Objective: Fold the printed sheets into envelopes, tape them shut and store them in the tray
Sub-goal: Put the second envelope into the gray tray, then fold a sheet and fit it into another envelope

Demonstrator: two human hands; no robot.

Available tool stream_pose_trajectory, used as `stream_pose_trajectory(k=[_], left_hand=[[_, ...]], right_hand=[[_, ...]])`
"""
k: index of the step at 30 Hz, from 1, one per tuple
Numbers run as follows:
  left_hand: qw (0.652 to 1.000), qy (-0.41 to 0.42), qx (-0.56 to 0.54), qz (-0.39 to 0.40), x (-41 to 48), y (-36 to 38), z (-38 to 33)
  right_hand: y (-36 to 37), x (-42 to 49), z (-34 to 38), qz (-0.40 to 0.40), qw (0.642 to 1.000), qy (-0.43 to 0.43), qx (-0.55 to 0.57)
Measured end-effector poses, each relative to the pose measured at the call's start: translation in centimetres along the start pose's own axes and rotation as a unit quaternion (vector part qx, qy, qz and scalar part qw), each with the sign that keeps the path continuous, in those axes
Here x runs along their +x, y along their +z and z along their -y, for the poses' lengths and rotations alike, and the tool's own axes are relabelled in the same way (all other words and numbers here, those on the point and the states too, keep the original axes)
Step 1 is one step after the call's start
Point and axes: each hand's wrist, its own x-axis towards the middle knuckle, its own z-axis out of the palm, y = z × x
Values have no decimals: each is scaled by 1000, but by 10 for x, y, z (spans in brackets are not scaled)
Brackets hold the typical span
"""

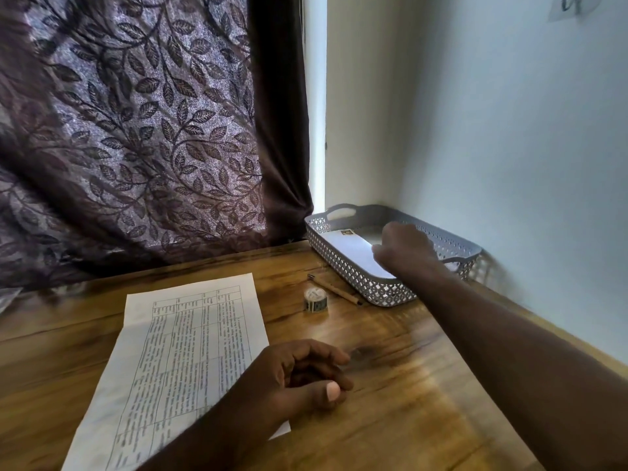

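Looks down from the head view on a brown wooden desk (390,368). Has a printed sheet (183,351) lying flat at the near left, white, not folded, full of small words in boxes. Rests the left hand (302,375) by the sheet's near right side, wrist over the paper, fingers on the bare wood. Holds that grip loose: fingers softly curled, thumb beside them, nothing inside. Reaches far out with the right hand (404,248) into a grey tray (343,263) with little holes in its walls, standing at the far right corner of the desk against the pale wall (509,130). Sits right over a white envelope (350,249) lying flat in the tray, with a small dark mark at its far end. Curls the fingers down at the envelope's near right edge; too blurry to tell whether that grip pinches the paper or only rests on it. Shows a small tape roll (316,299) on the desk between sheet and tray, close to the tray. Shows a thin brown pen (334,289) lying just beside the tray's near wall. Shows a purple curtain (136,130) with leaf shapes hanging behind the desk on the left.
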Motion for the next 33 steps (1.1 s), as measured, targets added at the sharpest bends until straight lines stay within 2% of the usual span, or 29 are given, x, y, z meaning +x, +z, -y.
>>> stream_pose_trajectory(k=[4,7,10,13,15,18,21,23,25,30,33], left_hand=[[998,46,39,-33,-7,3,-1],[990,109,64,-59,-14,3,-5],[974,174,78,-123,-21,-8,-17],[949,196,107,-224,-31,-39,-23],[932,175,138,-287,-38,-66,-19],[914,107,148,-362,-47,-107,-4],[879,25,256,-401,-63,-148,19],[842,-25,345,-413,-76,-168,30],[819,-61,385,-421,-83,-181,35],[815,-170,359,-422,-76,-205,45],[818,-181,328,-438,-69,-212,50]], right_hand=[[2,-19,24,-52,996,-71,20],[9,-42,49,-80,974,-159,143],[26,-77,77,-47,939,-251,230],[50,-108,101,37,918,-348,187],[58,-121,116,110,903,-378,171],[64,-125,128,170,895,-388,136],[76,-116,139,205,887,-401,98],[82,-112,145,216,888,-392,109],[82,-112,148,212,887,-393,117],[77,-117,145,192,892,-396,99],[76,-120,146,180,891,-404,98]])
